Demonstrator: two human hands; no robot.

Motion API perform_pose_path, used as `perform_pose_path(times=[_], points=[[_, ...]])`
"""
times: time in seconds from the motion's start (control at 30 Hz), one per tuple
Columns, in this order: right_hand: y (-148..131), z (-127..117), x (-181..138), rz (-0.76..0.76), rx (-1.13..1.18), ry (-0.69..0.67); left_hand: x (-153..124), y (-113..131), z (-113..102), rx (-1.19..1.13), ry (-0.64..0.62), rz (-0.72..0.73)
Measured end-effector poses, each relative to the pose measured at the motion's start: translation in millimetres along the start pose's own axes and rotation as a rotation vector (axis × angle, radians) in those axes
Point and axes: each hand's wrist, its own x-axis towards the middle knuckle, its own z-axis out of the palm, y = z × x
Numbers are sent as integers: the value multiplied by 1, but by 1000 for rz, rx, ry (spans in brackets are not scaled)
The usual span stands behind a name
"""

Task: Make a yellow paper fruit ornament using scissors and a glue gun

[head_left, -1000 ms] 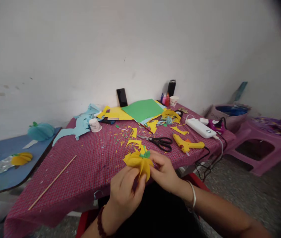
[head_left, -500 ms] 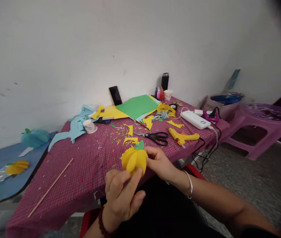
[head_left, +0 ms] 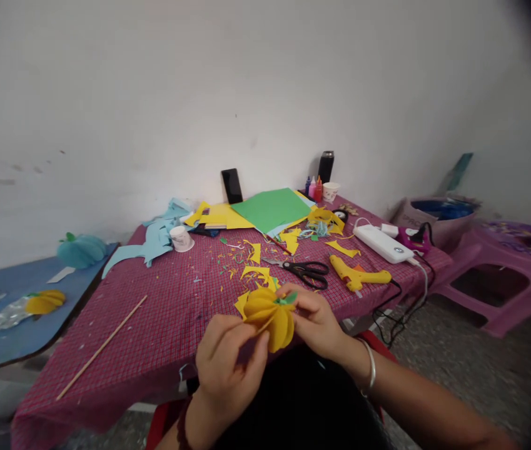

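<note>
A yellow paper pumpkin [head_left: 269, 315] with fanned segments and a green leaf top [head_left: 287, 299] is held between my two hands, above the table's front edge. My left hand [head_left: 232, 356] pinches one of its segments at the near left side between thumb and forefinger. On the other side my right hand [head_left: 316, 319] grips the pumpkin close to the green top, its fingertips partly hidden behind the paper. Just beyond lie black-handled scissors [head_left: 305, 270] and yellow paper scraps [head_left: 256, 272].
Right of the scissors rests a yellow glue gun [head_left: 359, 274], near a white power strip [head_left: 384, 242] with cables. Green sheets [head_left: 272, 209] lie at the back. A wooden stick [head_left: 101, 349], paper cup [head_left: 181, 238] and blue paper pumpkin [head_left: 81, 250] are leftward.
The pumpkin has tilted, its green top now turned rightward. My left hand has gone from a finger pressed on its front to a pinch on one segment. The view has shifted slightly.
</note>
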Motion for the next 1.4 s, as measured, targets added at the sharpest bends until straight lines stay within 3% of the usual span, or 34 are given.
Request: perform_pose_path(times=[0.1, 0.3, 0.63, 0.83, 1.0, 1.13, 1.27, 1.4], points=[[-3, 1, 0, -88, -95, 15, -1, 4, 1, 86, -42, 101], [-10, 6, 1, -79, -90, 65, -3, 1, 8, 251, -34, 306], [12, 19, -10, 447, 540, 149, -33, -20, 0, 135, -93, 369], [10, 20, -7, 413, 499, 153, -27, -21, 3, 110, -18, 327], [0, 5, 1, 114, 57, 65, -12, -21, 1, -199, -101, 91], [-6, -2, 4, -85, -115, -38, -7, -24, -3, -382, 26, -254], [-11, -4, 6, -142, -145, -118, 3, -23, 0, -626, -206, -618], [-16, -5, 9, -123, -162, -214, 9, -23, 2, -808, -391, -833]])
